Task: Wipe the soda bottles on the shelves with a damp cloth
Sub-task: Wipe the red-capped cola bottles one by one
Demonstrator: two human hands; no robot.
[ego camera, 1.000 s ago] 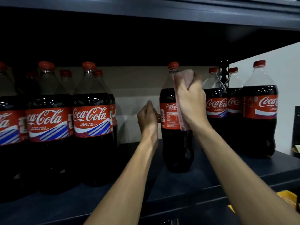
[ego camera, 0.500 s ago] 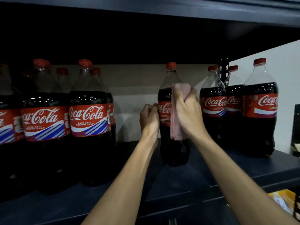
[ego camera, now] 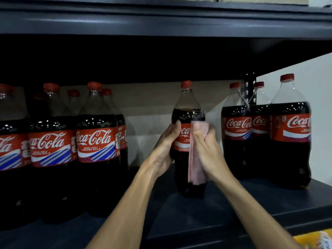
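Note:
A large cola bottle [ego camera: 186, 108] with a red cap and red label stands alone in the middle of the dark shelf [ego camera: 197, 218]. My left hand [ego camera: 164, 142] grips its left side at label height. My right hand [ego camera: 206, 146] presses a folded pink cloth [ego camera: 195, 168] against the front right of the bottle; the cloth hangs down over the lower body. Several matching cola bottles [ego camera: 95, 144] stand in rows on the left, and three more cola bottles [ego camera: 289, 130] stand on the right.
The dark shelf above [ego camera: 161, 20] overhangs the bottles closely. A white wall [ego camera: 321, 105] closes the right side, with a perforated metal upright [ego camera: 249, 87] behind the right bottles. A yellow package [ego camera: 316, 239] shows on the level below at bottom right.
My right hand has slid the cloth down from the bottle's neck to its label and lower body. My left hand has shifted from behind the bottle to gripping its left side.

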